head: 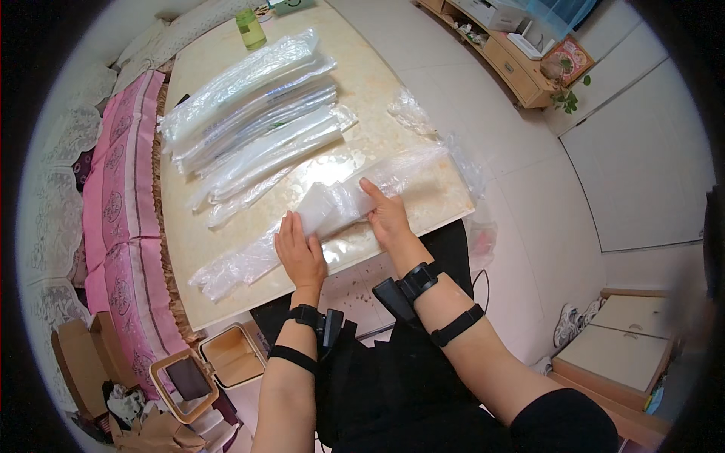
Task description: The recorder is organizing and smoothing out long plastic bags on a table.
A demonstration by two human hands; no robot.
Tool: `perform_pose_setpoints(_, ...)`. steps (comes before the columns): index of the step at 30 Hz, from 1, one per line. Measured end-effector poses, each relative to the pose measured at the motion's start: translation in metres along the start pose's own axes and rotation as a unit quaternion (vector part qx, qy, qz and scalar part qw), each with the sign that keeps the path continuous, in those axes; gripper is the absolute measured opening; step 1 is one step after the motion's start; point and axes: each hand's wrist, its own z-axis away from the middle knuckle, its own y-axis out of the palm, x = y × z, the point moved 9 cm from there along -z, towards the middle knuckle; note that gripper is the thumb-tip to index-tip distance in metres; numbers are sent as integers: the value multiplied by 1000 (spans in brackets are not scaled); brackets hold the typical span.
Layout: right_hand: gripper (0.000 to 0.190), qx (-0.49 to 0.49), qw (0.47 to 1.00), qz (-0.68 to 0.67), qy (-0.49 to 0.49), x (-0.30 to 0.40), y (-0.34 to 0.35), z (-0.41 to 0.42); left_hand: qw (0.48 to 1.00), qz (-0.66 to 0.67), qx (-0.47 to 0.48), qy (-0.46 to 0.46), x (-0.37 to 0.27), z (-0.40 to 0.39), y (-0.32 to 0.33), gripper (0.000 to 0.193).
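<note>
A long strip of folded clear plastic film [334,206] lies across the near part of the cream table [362,255]. On its left part rests my left hand [299,249], palm down with the fingers nearly together. My right hand [387,212] grips the strip's near edge, its thumb on top and the fingers partly hidden beneath. Farther back, several long folded clear plastic pieces [243,96] lie side by side. Crumpled clear plastic [412,112] sits near the right edge, and more thin plastic [467,164] hangs over that edge.
A green jar [250,29] stands at the far end of the table. At left is a seat with a pink cover [122,187]. An open-lidded bin [232,354] and a cardboard box [90,362] stand at lower left. A wooden cabinet [518,68] is at upper right.
</note>
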Motion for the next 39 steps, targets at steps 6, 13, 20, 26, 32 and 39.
perform_pose_setpoints(6,52,-3,925,338,-177,16,14,19,1000,7,18,-5,0,0,2,54)
perform_pose_setpoints(13,64,111,684,589,-416,31,67,63,1000,21,9,-5,5,1,1,52)
perform_pose_setpoints(20,55,203,552,611,-530,12,75,67,963,231,-2,-136,39,7,6,41)
perform_pose_setpoints(26,49,243,495,658,-513,-5,77,64,905,363,-42,-219,58,9,-7,41)
perform_pose_setpoints(32,48,253,479,666,-512,-8,76,62,894,392,-90,-199,55,-1,-32,40)
perform_pose_setpoints(39,46,252,471,669,-517,-8,80,63,885,392,-119,-221,71,-4,-51,37)
